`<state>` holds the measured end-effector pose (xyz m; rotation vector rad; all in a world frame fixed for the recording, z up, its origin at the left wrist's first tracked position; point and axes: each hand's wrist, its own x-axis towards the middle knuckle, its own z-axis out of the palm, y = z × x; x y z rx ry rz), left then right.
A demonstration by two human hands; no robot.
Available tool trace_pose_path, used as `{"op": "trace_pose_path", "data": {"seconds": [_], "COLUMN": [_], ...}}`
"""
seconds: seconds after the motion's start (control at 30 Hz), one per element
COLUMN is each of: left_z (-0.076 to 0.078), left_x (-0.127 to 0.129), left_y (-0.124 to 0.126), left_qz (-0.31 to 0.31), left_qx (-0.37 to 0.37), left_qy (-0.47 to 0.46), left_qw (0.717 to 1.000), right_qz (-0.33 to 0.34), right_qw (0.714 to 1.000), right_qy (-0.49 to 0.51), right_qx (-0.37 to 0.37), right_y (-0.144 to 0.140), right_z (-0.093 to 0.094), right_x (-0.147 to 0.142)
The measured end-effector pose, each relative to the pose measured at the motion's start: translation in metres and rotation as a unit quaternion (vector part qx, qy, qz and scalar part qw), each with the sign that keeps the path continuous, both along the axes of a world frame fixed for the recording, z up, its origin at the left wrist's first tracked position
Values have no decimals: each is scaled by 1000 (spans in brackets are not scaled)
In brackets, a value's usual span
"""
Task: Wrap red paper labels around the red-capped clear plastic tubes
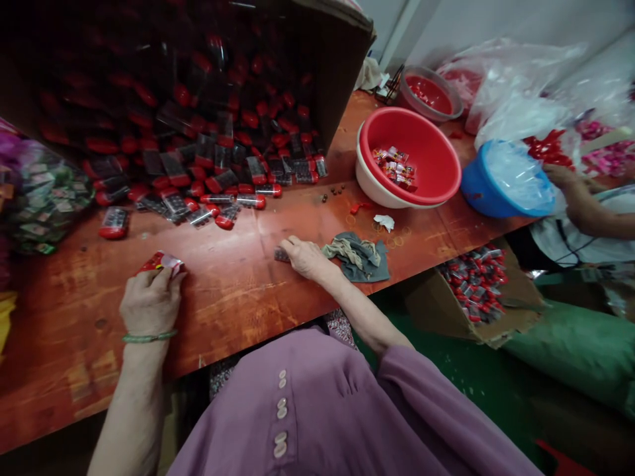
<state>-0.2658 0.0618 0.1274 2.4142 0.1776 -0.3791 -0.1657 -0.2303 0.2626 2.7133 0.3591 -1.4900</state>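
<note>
My left hand [149, 301] rests on the red-brown wooden table [233, 291], shut on a small red and white packet [161, 262]. My right hand [307, 256] lies farther right on the table, its fingers over a small clear packet [280, 254]. A grey-green rag [360, 254] lies just right of that hand. Beyond both hands a heap of clear tubes with red caps [218, 178] spills from a tipped cardboard box [317, 59].
A red bowl [431, 178] inside a white one holds a few small red packets [397, 165]. A blue bowl [483, 192], plastic bags [520, 99] and another person's arm [585, 205] are at right. An open carton of capped tubes [476, 284] sits on the floor.
</note>
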Motion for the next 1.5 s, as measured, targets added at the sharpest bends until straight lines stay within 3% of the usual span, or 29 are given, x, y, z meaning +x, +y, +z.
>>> {"op": "trace_pose_path", "data": {"seconds": [0.13, 0.27, 0.37, 0.43, 0.6, 0.8, 1.0, 1.17, 1.33, 1.43, 1.5], "left_z": [12, 21, 21, 19, 12, 12, 10, 9, 21, 27, 29], "left_x": [-5, -12, -17, -19, -18, -6, -2, -17, -31, -32, -31], "left_y": [-5, -5, -4, -4, -8, -13, -10, -11, -16, -16, -16], "left_qz": [-69, -101, -107, -111, -93, -58, 31, 27, 61, 80, 87], "left_qx": [49, 55, 60, 62, 37, 54, -29, -11, -85, -112, -121], "left_qy": [-9, 29, 36, 28, -15, 6, 62, 21, -2, 24, 39], "left_qw": [996, 993, 992, 991, 995, 997, 997, 999, 995, 990, 988], "right_qz": [78, 57, 39, 61, 106, 5, -172, -121, -80, -166, -263], "right_qw": [997, 998, 997, 996, 993, 993, 965, 979, 987, 970, 937], "right_qy": [17, -20, -56, -52, 13, 14, -27, 18, 47, 47, 70], "right_qx": [9, 26, 23, 27, 51, 114, 196, 163, 130, 172, 218], "right_y": [-3, -1, 5, 11, 21, 15, -17, -22, -14, -7, -1], "right_z": [3, 1, 7, 11, 10, 3, -6, 3, 10, 5, -2], "right_x": [-14, -34, -43, -43, -24, 4, 2, -9, -10, -14, -19]}}
